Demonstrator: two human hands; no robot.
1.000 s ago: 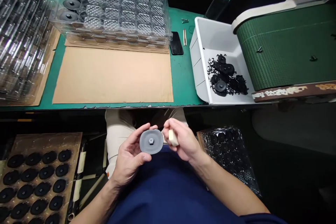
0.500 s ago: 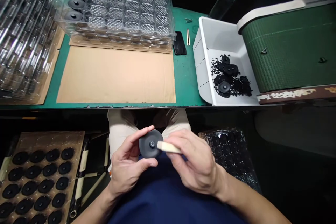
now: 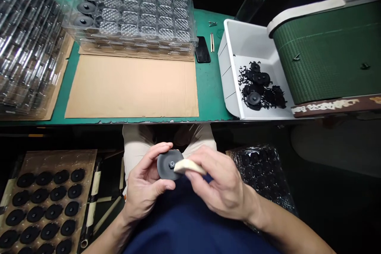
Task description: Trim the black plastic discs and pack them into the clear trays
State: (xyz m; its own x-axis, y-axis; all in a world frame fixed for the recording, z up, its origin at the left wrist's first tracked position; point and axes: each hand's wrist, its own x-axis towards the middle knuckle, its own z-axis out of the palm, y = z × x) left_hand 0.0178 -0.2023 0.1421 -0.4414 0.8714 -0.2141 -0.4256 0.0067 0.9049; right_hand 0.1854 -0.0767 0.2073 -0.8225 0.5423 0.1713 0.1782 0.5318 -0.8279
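Observation:
My left hand (image 3: 149, 178) grips a round black disc (image 3: 166, 170) by its rim, fingers behind and above, thumb below. A small raised hub sits at the disc's centre, its face turned up toward me. In my right hand (image 3: 217, 182) is a flat cream-coloured strip (image 3: 189, 166), pinched between thumb and fingers. The strip's tip lies over the disc's right side, close beside the hub. Whether it touches the surface I cannot tell. Both hands are above my lap, in front of the table edge.
A clear compartment tray (image 3: 133, 12) with black discs in its left column stands behind a cardboard sheet (image 3: 131, 87). A white bin (image 3: 235, 67) holds discs and small black bits. Beside it is a green conveyor belt (image 3: 330, 47). Filled trays (image 3: 29, 190) sit lower left; a phone (image 3: 203, 49) lies on the table.
The strip's tip has shifted slightly left across the disc, nearer the hub, and its angle has turned a little. My left hand keeps its hold on the disc.

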